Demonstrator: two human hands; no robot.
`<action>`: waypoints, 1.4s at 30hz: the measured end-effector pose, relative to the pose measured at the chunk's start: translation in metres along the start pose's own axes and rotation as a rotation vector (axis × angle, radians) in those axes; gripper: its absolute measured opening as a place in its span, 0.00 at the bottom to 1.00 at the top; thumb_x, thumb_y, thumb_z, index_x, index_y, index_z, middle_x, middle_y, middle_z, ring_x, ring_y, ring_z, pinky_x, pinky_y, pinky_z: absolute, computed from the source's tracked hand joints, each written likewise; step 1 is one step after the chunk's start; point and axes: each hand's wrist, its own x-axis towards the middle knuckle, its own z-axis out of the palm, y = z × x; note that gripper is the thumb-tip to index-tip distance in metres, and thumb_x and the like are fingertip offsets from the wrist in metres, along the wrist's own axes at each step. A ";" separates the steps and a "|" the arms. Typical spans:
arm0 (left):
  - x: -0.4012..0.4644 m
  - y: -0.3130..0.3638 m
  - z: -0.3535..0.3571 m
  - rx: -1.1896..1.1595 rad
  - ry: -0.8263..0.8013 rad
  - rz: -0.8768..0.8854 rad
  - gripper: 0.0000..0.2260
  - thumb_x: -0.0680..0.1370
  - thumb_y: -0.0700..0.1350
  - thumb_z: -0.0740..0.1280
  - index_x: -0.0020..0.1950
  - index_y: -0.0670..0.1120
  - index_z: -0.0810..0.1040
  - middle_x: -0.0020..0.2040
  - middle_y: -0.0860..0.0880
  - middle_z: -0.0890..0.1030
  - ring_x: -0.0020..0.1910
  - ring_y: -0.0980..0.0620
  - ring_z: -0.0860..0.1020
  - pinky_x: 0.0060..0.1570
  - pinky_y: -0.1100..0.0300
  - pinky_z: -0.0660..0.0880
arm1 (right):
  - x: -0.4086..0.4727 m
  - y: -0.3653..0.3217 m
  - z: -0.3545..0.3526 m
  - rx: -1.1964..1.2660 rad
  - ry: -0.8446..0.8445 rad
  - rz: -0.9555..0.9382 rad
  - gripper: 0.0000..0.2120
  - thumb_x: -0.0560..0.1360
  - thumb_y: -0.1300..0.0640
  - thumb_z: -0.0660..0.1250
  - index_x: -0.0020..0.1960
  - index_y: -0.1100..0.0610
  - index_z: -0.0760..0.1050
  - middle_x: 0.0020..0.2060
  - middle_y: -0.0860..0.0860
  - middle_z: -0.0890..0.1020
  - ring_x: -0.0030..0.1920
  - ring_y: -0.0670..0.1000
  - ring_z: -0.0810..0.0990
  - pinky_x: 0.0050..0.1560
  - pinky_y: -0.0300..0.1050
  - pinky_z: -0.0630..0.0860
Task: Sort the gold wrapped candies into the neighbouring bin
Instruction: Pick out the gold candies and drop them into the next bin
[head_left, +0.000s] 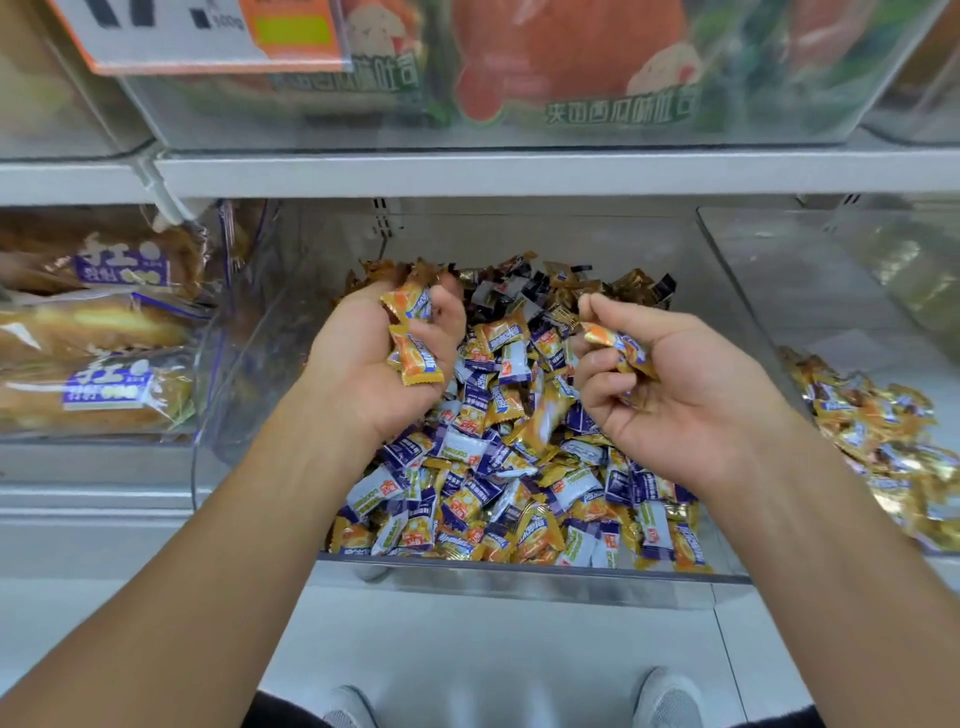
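A clear plastic bin (519, 579) on the shelf holds a heap of mixed candies (519, 483) in gold, purple and white wrappers. My left hand (374, 358) is palm up over the bin's left side, fingers curled round several gold wrapped candies (415, 358). My right hand (685, 384) is palm up over the bin's right side and grips a gold wrapped candy (615, 343) between thumb and fingers. The neighbouring bin (810, 312) to the right holds a pile of gold wrapped candies (883, 441).
Packaged bread loaves (93, 353) fill the clear bin to the left. An upper shelf (519, 171) carries a clear bin with printed packs (519, 78) and a price label (208, 31). My shoes (670, 699) stand on the pale floor below.
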 end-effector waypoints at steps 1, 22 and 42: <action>0.002 0.001 -0.001 0.010 -0.013 -0.007 0.11 0.83 0.48 0.60 0.44 0.44 0.75 0.38 0.50 0.77 0.26 0.59 0.73 0.17 0.72 0.64 | 0.002 0.001 0.000 -0.050 0.049 -0.041 0.05 0.75 0.57 0.70 0.43 0.58 0.79 0.34 0.50 0.74 0.26 0.43 0.70 0.20 0.32 0.64; 0.017 -0.013 -0.001 2.244 0.242 0.760 0.11 0.73 0.58 0.74 0.50 0.55 0.82 0.49 0.52 0.83 0.49 0.49 0.79 0.49 0.51 0.77 | 0.002 0.028 -0.006 -2.245 0.134 -0.617 0.08 0.74 0.45 0.74 0.45 0.48 0.80 0.39 0.49 0.78 0.40 0.54 0.78 0.39 0.44 0.70; 0.008 -0.194 0.153 1.120 -0.188 -0.133 0.10 0.83 0.46 0.61 0.44 0.44 0.70 0.33 0.48 0.68 0.25 0.57 0.62 0.16 0.70 0.56 | -0.093 -0.114 -0.175 -0.010 0.323 -0.129 0.09 0.79 0.57 0.63 0.44 0.62 0.75 0.38 0.56 0.79 0.30 0.51 0.81 0.28 0.37 0.78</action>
